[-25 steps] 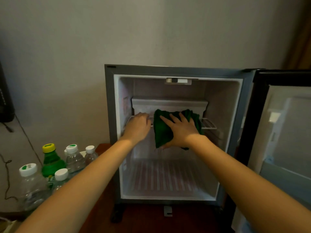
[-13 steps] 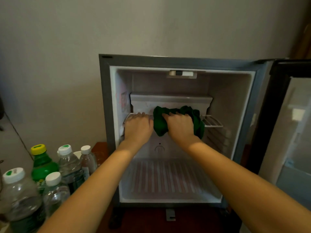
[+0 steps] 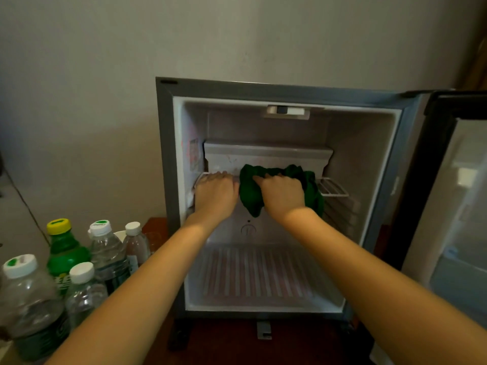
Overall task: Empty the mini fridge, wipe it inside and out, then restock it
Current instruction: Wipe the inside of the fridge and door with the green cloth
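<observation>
Reaches into the open fridge [image 3: 263,92] with both bare arms. Grasps a bunched green cloth [image 3: 250,197] with the right hand [image 3: 283,196], fingers curled into the fabric. Presses it down on the wire shelf [image 3: 333,187], just under the freezer box [image 3: 266,154]. Lets one end of the cloth hang off the shelf's front edge, left of the wrist, and another fold droop to the right of it. Lays the left hand [image 3: 216,196] knuckles up on the shelf's left front, just beside the cloth. Cannot tell whether those fingers hook the wire or merely rest on it. Shows bare white wire to the right of the cloth, near the side wall. Shows a ribbed floor [image 3: 258,275] well below the hands, between the forearms. Has the door [image 3: 434,180] swung wide to the right, inner face toward the camera. Sets the fridge on a dark wooden top [image 3: 224,346], back against a pale wall [image 3: 237,35]. Groups capped bottles [image 3: 105,254] outside, left of the fridge and near the left forearm: clear ones with white caps, and a green bottle [image 3: 66,248] with a yellow cap among them.
</observation>
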Action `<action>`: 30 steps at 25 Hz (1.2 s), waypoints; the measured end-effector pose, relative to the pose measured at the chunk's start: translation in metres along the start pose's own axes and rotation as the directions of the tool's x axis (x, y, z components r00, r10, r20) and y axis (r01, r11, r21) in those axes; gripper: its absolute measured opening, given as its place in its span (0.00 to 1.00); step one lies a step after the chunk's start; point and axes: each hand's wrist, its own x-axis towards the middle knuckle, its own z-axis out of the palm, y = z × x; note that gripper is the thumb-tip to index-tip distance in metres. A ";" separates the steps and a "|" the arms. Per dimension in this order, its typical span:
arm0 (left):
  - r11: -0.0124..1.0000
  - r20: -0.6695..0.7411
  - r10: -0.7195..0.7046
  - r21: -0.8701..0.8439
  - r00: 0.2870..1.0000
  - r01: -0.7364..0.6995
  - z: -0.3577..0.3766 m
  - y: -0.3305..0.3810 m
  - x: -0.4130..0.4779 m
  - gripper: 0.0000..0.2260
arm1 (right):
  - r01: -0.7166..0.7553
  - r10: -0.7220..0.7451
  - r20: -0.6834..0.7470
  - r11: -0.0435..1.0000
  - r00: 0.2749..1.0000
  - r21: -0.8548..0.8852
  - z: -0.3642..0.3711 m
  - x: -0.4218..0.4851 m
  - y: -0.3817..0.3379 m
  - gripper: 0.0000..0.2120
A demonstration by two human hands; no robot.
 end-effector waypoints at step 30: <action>0.993 0.043 -0.114 0.004 0.992 0.114 -0.004 0.004 0.002 0.14 | -0.177 0.185 0.152 0.982 0.971 -0.067 0.019 0.002 0.068 0.34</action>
